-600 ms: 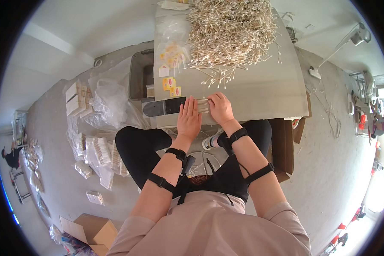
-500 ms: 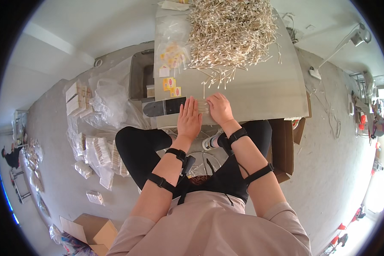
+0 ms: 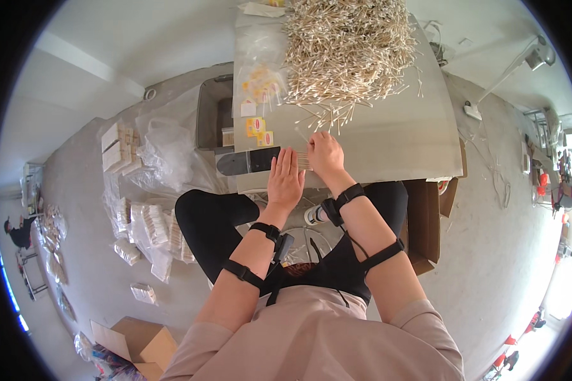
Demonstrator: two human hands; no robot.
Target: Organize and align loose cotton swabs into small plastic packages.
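A row of cotton swabs (image 3: 304, 160) lies side by side near the table's front edge, beside a flat dark strip with a rounded end (image 3: 248, 161). My left hand (image 3: 286, 183) lies flat across the strip's right end and the row's left part, its fingers stretched out together. Just to the right, my right hand (image 3: 326, 155) has its fingers curled in a pinch. A single swab (image 3: 300, 133) slants up-left from those fingertips. The fingers hide its lower end. Beyond the hands a large heap of loose cotton swabs (image 3: 353, 54) covers the far part of the table.
Yellow-and-white cards (image 3: 255, 126) and clear plastic bags (image 3: 260, 51) lie along the table's (image 3: 388, 140) left side. A grey bin (image 3: 213, 114) stands left of it. Packed swab bundles (image 3: 151, 225) sit on the floor at left. An open cardboard box (image 3: 422, 216) is below the table's right.
My right hand has shifted up and slightly left, its fingers now more curled, with a swab slanting from the fingertips. My left hand stays flat in nearly the same place.
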